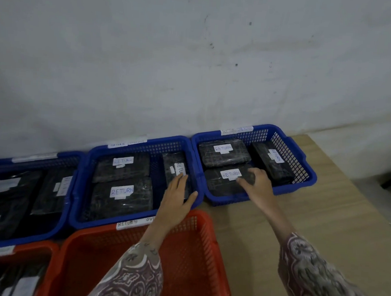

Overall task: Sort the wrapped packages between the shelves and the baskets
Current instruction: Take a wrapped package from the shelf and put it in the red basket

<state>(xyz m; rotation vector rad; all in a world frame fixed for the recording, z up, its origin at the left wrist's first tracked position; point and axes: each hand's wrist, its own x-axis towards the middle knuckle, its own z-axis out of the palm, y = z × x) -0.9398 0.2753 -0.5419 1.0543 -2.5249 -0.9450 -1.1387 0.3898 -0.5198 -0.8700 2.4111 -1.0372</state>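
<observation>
Black wrapped packages with white "RETURN" labels lie in blue baskets on a wooden table. My left hand grips the narrow upright package at the right side of the middle blue basket, thumb by the basket's rim. My right hand reaches into the right blue basket and curls its fingers over the front package. Two more packages lie behind and beside it. In the middle basket two flat packages lie side by side.
An orange basket stands in front, under my left forearm, with nothing visible inside. A third blue basket with packages is at the left, another orange basket below it. Bare wooden table extends to the right. A white wall rises behind.
</observation>
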